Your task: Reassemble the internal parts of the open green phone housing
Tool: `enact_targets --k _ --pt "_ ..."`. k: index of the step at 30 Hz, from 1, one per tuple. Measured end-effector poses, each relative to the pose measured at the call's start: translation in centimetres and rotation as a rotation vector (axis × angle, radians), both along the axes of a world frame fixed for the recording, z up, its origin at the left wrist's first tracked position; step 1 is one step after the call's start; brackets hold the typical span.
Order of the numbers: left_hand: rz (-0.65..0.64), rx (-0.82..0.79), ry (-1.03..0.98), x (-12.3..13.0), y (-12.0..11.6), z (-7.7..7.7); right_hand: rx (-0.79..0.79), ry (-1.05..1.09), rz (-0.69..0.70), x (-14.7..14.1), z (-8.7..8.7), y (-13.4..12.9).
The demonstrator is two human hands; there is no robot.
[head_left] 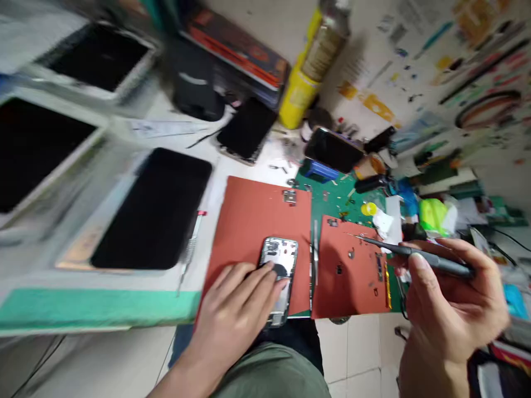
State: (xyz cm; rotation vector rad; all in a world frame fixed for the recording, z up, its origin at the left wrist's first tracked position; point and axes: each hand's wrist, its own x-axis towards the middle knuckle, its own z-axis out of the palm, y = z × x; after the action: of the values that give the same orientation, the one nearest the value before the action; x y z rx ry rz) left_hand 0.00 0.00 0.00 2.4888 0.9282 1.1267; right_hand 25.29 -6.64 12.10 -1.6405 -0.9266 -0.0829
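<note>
An opened phone body (286, 257) lies on the left red mat (244, 221) near the table's front edge. My left hand (240, 301) rests over its left and lower part, fingers closed around or against it. On the right, my right hand (448, 298) holds a thin dark screwdriver (440, 262), its fine tip pointing left above the right red mat (332, 293). Small parts lie on that mat, among them a dark strip (379, 267). A metal part (289, 195) sits at the top of the left mat.
A large black tablet or screen (153, 213) and tweezers (189, 249) lie left of the mats. Behind stand a yellow spray can (311, 66) and a phone on a blue stand (318, 170). Clutter crowds the right side.
</note>
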Motion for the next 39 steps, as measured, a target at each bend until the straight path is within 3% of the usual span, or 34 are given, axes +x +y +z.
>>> enact_targets --k 4,7,10,14,21,28,33,39 --pt "-0.096 0.094 0.116 0.0 0.3 0.4 -0.002 0.22 -0.206 3.4 -2.6 -4.4" --pt "-0.069 0.099 0.155 0.1 -0.2 0.6 -0.043 0.279 -0.306 4.5 -5.3 -6.1" --pt "-0.036 0.069 0.249 0.2 -1.6 0.6 -0.072 0.292 -0.298 4.6 -7.7 -6.1" --pt "0.074 0.03 0.356 1.1 -3.5 0.5 -0.125 0.278 -0.265 4.6 -9.4 -4.9" --pt "0.213 -0.028 0.424 2.8 -5.1 0.3 -0.148 0.211 -0.276 5.3 -10.3 -3.9" --pt "0.183 -0.014 0.385 2.4 -4.5 0.3 -0.146 0.24 -0.255 5.7 -11.0 -3.6" --pt "0.038 0.046 0.365 1.0 -2.4 0.2 -0.114 0.274 -0.267 5.6 -11.0 -3.5" --pt "-0.105 0.0 0.339 -0.5 -0.3 0.4 -0.037 0.354 -0.261 5.1 -9.1 -4.7"
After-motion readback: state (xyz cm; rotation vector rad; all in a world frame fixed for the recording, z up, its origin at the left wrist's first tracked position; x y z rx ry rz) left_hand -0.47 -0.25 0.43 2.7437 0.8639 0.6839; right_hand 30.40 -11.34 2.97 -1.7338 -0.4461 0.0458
